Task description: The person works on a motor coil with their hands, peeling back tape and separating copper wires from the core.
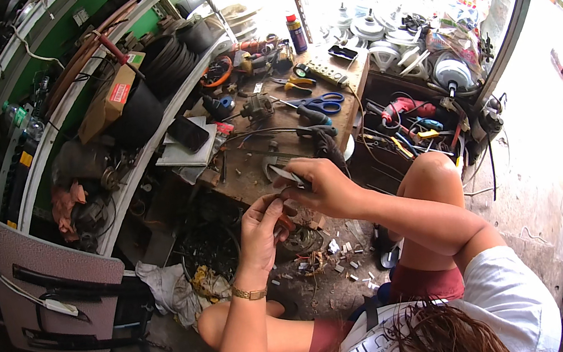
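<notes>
My right hand (326, 188) is closed on a small metal tool (287, 174) with a pale blade-like part, held just in front of the wooden workbench's edge (240, 187). My left hand (261, 233) is raised beside it, fingertips pinched close to my right fingers on a small item too hidden to name; something orange-brown (288, 222) shows behind its fingers. Behind both hands on the bench lie blue-handled scissors (322, 104), yellow-handled pliers (294, 86), a dark phone (188, 133) on papers and a metal part (257, 107).
A crowded metal shelf (131, 183) lines the left, above a padded board (57, 272). A tool box (412, 129) and piled white fan-like parts (376, 33) stand right of the bench. My bare knee (429, 173) is near the box. Scraps (345, 268) litter the floor.
</notes>
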